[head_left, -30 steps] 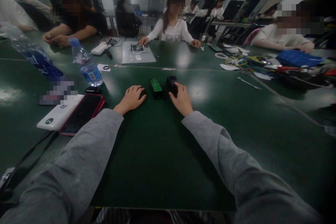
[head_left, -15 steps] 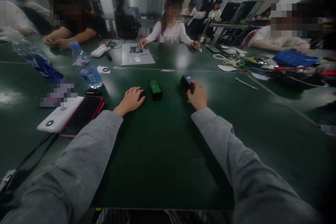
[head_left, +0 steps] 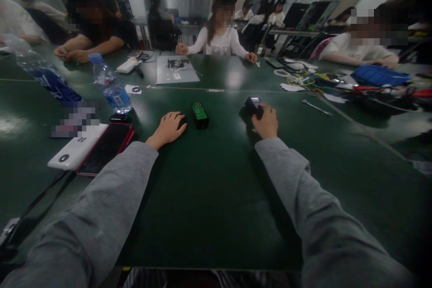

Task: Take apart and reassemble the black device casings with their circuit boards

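My left hand (head_left: 168, 128) rests on the green table (head_left: 209, 189), its fingers laid over a small dark object (head_left: 182, 122) that is mostly hidden. Just right of it lies a small black housing with a green circuit board (head_left: 200, 114) on top. My right hand (head_left: 266, 122) is further right, fingers closed round a small black block (head_left: 253, 105) held just above the table. Both arms wear grey sleeves.
A red-edged phone (head_left: 106, 147) and white power bank (head_left: 76, 147) lie at left, with a water bottle (head_left: 110, 84) behind them. A grey plate (head_left: 177, 72) lies before a person opposite. Cables and a tool (head_left: 317, 107) clutter the right. Other people sit around.
My right hand has carried the black block to the right, away from the green circuit board. My left hand has stayed in place.
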{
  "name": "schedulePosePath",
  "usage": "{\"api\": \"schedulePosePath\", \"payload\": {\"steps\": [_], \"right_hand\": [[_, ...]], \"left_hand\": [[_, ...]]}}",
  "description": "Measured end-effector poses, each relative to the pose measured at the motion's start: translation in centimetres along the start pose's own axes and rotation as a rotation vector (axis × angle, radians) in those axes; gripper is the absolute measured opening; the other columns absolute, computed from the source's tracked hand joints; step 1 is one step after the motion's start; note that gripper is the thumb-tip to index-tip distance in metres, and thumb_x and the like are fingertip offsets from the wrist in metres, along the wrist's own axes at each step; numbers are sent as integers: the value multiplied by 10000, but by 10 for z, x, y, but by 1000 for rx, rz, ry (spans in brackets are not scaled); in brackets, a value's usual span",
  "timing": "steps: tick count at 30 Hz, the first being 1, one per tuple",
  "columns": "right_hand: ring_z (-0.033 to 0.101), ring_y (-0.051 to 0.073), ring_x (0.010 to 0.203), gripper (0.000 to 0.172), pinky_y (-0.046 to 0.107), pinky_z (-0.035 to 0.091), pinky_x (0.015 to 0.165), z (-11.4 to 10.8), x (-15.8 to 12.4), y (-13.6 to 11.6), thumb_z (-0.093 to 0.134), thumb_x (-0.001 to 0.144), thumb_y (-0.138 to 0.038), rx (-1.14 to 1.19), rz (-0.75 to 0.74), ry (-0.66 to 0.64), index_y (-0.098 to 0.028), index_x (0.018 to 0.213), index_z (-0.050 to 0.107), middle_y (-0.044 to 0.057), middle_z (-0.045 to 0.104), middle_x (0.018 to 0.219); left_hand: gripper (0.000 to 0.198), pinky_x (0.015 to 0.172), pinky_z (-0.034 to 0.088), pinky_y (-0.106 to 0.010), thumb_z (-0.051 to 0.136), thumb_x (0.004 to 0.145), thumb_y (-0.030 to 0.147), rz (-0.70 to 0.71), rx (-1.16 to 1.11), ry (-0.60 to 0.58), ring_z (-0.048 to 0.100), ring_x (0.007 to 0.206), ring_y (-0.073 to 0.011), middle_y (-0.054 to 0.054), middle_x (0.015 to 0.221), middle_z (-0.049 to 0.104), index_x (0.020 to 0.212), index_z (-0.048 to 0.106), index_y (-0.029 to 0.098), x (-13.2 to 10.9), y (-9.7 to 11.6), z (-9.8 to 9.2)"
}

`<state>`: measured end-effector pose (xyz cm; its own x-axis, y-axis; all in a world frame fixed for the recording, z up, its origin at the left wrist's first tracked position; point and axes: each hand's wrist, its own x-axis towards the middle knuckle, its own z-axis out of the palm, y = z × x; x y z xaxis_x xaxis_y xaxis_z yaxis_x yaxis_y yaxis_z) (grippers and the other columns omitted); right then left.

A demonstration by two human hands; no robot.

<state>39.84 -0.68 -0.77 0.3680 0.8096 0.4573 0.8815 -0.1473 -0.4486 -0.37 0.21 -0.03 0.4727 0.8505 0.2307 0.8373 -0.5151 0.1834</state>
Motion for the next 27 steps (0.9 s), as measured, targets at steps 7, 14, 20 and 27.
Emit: {"api": "schedulePosePath", "payload": {"steps": [7,14,20,27], "right_hand": [[590,299,1112,526,491,523,973,10,-5,-18,608,806,-328,293,-455,-186,-224,1318,549,118,578,1237],[583,321,1152,495,546,478,1031,15,-10,-30,630,846,-416,390,-531,-208,-226,1297,557,129,604,1247],[620,310,1083,520,549,502,990,13,-3,-25,716,787,-468,529,-389,-320,-251,1246,605,106,627,1249],[644,274,988,614,529,516,962,11,-1,-24,797,686,-492,667,-275,-455,-246,1221,623,89,642,1255]], "left_hand": [[520,1152,358,-510,408,1023,456,10,3,1,406,1401,-323,-160,1507,468,1423,509,140,1,-2,1],[512,1149,353,-516,413,1017,456,4,1,18,413,1392,-324,-163,1498,478,1416,517,151,0,-1,3],[517,1156,346,-517,408,1019,458,-5,-10,-5,396,1408,-328,-160,1513,461,1426,507,155,0,0,0],[518,1152,356,-517,404,1020,461,-3,-7,-1,408,1399,-326,-161,1506,468,1420,511,151,0,0,0]]}}
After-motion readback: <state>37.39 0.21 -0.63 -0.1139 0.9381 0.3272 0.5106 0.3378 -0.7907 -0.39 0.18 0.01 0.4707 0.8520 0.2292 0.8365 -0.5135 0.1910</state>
